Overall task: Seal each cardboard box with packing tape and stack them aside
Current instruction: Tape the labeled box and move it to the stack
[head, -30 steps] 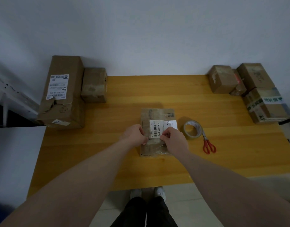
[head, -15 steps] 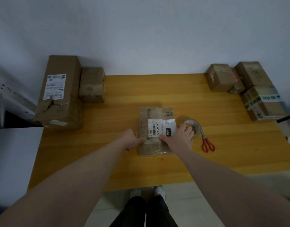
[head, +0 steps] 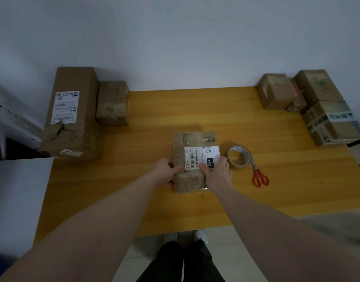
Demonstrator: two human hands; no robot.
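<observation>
A small flat cardboard box point(head: 192, 139) with a white shipping label lies in the middle of the wooden table point(head: 195, 106). My left hand point(head: 167, 171) grips the box's left edge, thumb on top and fingers curled round the side. At the right edge, my right hand point(head: 217, 171) holds the box with its thumb on the label. A roll of clear packing tape point(head: 247, 157) lies just right of the box, touching nothing I hold. Red-handled scissors point(head: 259, 176) lie beside the roll.
A tall box point(head: 73, 110) and a smaller one point(head: 113, 103) stand at the back left corner. Several boxes sit at the back right, among them a brown cube point(head: 275, 91) and one with green-printed tape point(head: 333, 123). A wall runs behind the table.
Both hands moved from the top of the box near its label out to its left and right edges. The right hand slid right towards the tape roll, then drew back onto the box's edge.
</observation>
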